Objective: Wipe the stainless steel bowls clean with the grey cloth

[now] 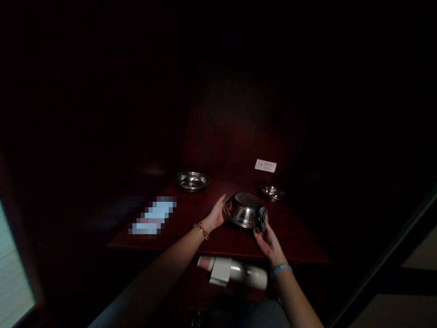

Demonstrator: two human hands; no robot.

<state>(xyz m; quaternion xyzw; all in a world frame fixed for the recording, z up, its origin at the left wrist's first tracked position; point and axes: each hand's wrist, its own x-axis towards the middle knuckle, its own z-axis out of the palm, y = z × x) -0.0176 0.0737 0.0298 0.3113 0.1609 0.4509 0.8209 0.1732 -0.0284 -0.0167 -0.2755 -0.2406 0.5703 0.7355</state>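
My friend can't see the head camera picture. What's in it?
Left hand and right hand hold a round metal bowl bottom-up over a dark red table, the right holding a grey patterned cloth against its side. Behind, a shallow round metal dish sits at left and a similar dish at right.

- A dark red back panel [218, 141] rises toward 12 o'clock, faintly lit.
- A small white plate with dark marks [265, 166] sits on it near 3 o'clock.
- The dark red tabletop [227, 243] spans 6 o'clock.
- A pale, streaked surface [13, 273] shows at 8 o'clock.
- A dark diagonal bar [385, 257] crosses 4 o'clock.
- Deep shadow fills 10 through 2.
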